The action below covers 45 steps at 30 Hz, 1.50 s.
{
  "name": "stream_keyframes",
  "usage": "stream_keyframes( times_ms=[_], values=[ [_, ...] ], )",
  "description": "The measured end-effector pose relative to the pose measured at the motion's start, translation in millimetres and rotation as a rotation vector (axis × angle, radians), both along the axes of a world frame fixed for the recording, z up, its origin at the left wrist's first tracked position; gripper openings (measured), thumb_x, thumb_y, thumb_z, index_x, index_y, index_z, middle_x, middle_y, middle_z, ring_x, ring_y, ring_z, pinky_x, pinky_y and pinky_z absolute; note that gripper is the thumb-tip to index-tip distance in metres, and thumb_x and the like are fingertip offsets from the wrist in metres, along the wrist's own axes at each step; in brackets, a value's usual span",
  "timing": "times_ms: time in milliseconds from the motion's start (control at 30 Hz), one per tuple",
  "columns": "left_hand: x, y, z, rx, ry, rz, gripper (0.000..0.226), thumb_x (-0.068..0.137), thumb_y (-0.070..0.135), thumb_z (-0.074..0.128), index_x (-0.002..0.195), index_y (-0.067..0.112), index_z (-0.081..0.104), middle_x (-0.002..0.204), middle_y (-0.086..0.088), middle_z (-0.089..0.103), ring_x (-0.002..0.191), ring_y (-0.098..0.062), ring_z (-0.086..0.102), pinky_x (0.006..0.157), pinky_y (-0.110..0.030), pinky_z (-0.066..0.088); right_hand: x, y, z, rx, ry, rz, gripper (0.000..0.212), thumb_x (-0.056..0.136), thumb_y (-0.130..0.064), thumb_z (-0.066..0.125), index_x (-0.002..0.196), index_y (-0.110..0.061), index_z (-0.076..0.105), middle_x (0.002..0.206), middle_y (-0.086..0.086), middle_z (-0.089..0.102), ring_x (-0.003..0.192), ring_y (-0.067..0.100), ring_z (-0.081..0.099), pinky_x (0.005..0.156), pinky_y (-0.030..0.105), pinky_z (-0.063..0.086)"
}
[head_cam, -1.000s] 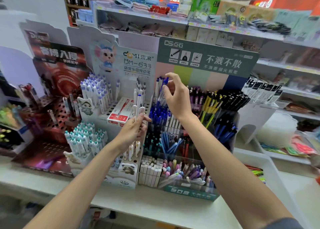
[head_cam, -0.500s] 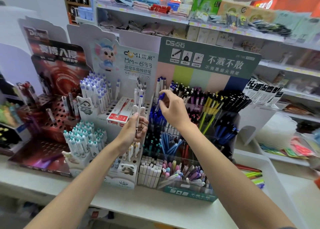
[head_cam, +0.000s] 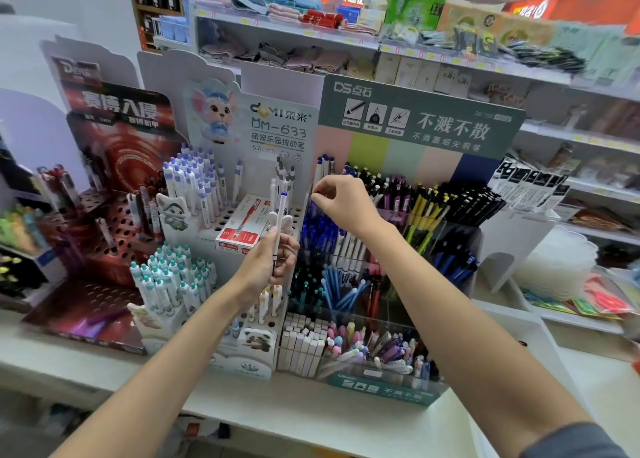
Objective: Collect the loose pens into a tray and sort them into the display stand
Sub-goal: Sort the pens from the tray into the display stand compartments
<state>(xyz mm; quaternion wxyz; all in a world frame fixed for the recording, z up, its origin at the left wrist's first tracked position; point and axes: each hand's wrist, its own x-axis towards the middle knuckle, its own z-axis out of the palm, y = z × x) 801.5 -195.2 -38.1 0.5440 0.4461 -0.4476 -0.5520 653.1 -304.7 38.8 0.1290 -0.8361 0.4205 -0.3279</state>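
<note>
My left hand (head_cam: 268, 267) grips a few white pens (head_cam: 278, 230) upright; one has a blue cap. It is in front of the white DOMI display stand (head_cam: 284, 125), which holds rows of white pens in holes. My right hand (head_cam: 346, 204) reaches into the upper left compartment of the green DS display stand (head_cam: 415, 125), over the blue pens (head_cam: 313, 229). Its thumb and forefinger are pinched together at the pen tops. I cannot tell whether a pen is between them.
A red and white pen box (head_cam: 242, 230) lies on the white stand. A dark red stand (head_cam: 114, 215) is at the left. Clear compartments of mixed pens (head_cam: 374, 350) fill the front. A stack of clear plastic trays (head_cam: 554, 267) sits at the right, with stocked shelves (head_cam: 311, 31) behind.
My right hand has come down from above the stand to the blue pens' compartment. The blue pen it held high no longer shows above the fingers. My left hand has hardly moved.
</note>
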Motion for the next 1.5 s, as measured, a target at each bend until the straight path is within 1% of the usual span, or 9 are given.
stream_keyframes(
  times_ms=[267,500,667,833,933,1100,1333,1400,1500],
  values=[
    [-7.1,-3.3,-6.3,0.019,-0.032,-0.013,0.051,0.107,0.043,0.021,0.096,0.009,0.057,0.063,0.000,0.051,0.048,-0.009,0.034,0.041,-0.019,0.023,-3.4,-2.2,-21.2,0.063,0.250,-0.012,0.016,0.091,-0.015,0.066,0.102,-0.012,0.077,0.100,0.002,0.075,0.088,0.015,0.068,0.087,0.038,0.057],
    [-3.1,-3.3,-8.0,0.011,0.006,-0.032,0.046,0.109,0.034,0.021,0.097,0.006,0.055,0.066,-0.002,0.051,0.050,-0.009,0.034,0.042,-0.018,0.026,-11.6,2.4,-35.4,0.060,0.028,-0.059,0.020,0.091,-0.015,0.065,0.108,-0.015,0.076,0.104,-0.001,0.075,0.095,0.010,0.067,0.091,0.035,0.056],
    [-8.9,-4.1,-6.0,-0.024,-0.079,-0.017,0.035,0.109,0.028,0.027,0.100,0.008,0.055,0.071,-0.002,0.052,0.055,-0.010,0.040,0.046,-0.020,0.031,-16.4,10.5,-24.2,0.102,0.041,-0.015,0.024,0.095,-0.016,0.059,0.115,-0.014,0.073,0.109,0.000,0.073,0.087,0.004,0.062,0.091,0.034,0.055],
    [-26.7,-8.8,11.6,-0.058,-0.155,-0.011,0.035,0.109,0.032,0.030,0.102,0.009,0.056,0.073,0.000,0.053,0.061,-0.009,0.045,0.056,-0.022,0.036,-13.1,29.5,-4.4,0.259,-0.302,0.122,0.039,0.092,-0.014,0.066,0.130,-0.016,0.058,0.098,-0.003,0.071,0.089,0.009,0.068,0.085,0.022,0.055],
    [-37.1,-15.9,25.3,-0.060,-0.113,-0.021,0.037,0.107,0.036,0.032,0.106,0.009,0.058,0.076,-0.002,0.058,0.066,-0.011,0.054,0.062,-0.025,0.046,-12.5,27.5,16.5,0.145,-0.428,0.080,0.029,0.089,-0.004,0.067,0.117,-0.009,0.062,0.093,0.004,0.070,0.084,0.012,0.068,0.081,0.027,0.057],
    [-29.7,-23.0,28.1,-0.008,-0.057,0.064,0.040,0.108,0.037,0.032,0.111,0.006,0.057,0.079,-0.006,0.062,0.064,-0.013,0.059,0.058,-0.024,0.054,-30.1,1.7,61.5,-0.228,-0.747,-0.174,0.020,0.090,-0.001,0.063,0.110,-0.004,0.058,0.084,-0.004,0.065,0.075,0.004,0.065,0.072,0.019,0.054],
    [-20.2,-18.0,18.5,-0.070,-0.294,0.137,0.027,0.106,0.025,0.042,0.099,0.007,0.062,0.074,-0.004,0.062,0.058,-0.009,0.053,0.054,-0.019,0.045,-22.3,-16.8,33.8,-0.253,-0.424,-0.157,0.020,0.091,0.003,0.061,0.109,-0.001,0.054,0.084,0.007,0.068,0.066,0.004,0.061,0.063,0.012,0.053],
    [-20.5,-18.3,16.7,-0.076,-0.346,0.149,0.023,0.104,0.021,0.048,0.095,0.008,0.064,0.073,-0.006,0.063,0.056,-0.008,0.053,0.053,-0.018,0.043,-23.0,-16.4,33.6,-0.268,-0.418,-0.152,0.019,0.090,0.004,0.061,0.108,0.000,0.054,0.082,0.005,0.066,0.064,0.002,0.060,0.061,0.007,0.049],
    [-22.5,-17.5,16.2,-0.068,-0.347,0.142,0.021,0.103,0.018,0.050,0.090,0.011,0.064,0.071,-0.004,0.063,0.055,-0.008,0.051,0.053,-0.017,0.041,-27.1,-20.1,45.8,-0.344,-0.503,-0.180,0.021,0.090,0.003,0.062,0.110,-0.003,0.057,0.086,0.003,0.067,0.075,0.014,0.066,0.070,0.019,0.056]
  ],
)
